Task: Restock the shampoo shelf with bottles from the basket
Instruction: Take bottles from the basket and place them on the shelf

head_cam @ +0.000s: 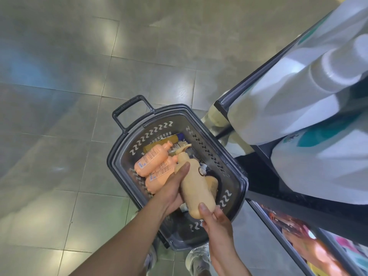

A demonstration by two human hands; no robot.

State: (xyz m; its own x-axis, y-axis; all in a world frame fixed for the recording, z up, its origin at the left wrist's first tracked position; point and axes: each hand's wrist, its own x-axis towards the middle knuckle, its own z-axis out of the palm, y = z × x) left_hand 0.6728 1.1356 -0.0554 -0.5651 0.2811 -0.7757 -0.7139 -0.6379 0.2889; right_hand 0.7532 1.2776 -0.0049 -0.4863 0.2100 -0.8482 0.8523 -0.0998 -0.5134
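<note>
A dark plastic basket (237, 176) stands on the floor below me, with several bottles inside. Both hands hold a pale peach pump bottle (196, 188) above it. My left hand (173, 193) grips the bottle's upper part, thumb near the shoulder. My right hand (216, 220) grips its base, thumb on the side. Two orange bottles (151, 160) lie in the basket's left half, a yellow one (171, 139) behind them. The shelf (264, 70) runs along the right, holding large white bottles (288, 100).
Grey floor tiles (79, 76) spread to the left and behind the basket. The basket's pull handle (129, 107) sticks out at its far end. A lower shelf (310, 248) at the bottom right carries orange and colourful packs. My shoes (197, 259) show below the basket.
</note>
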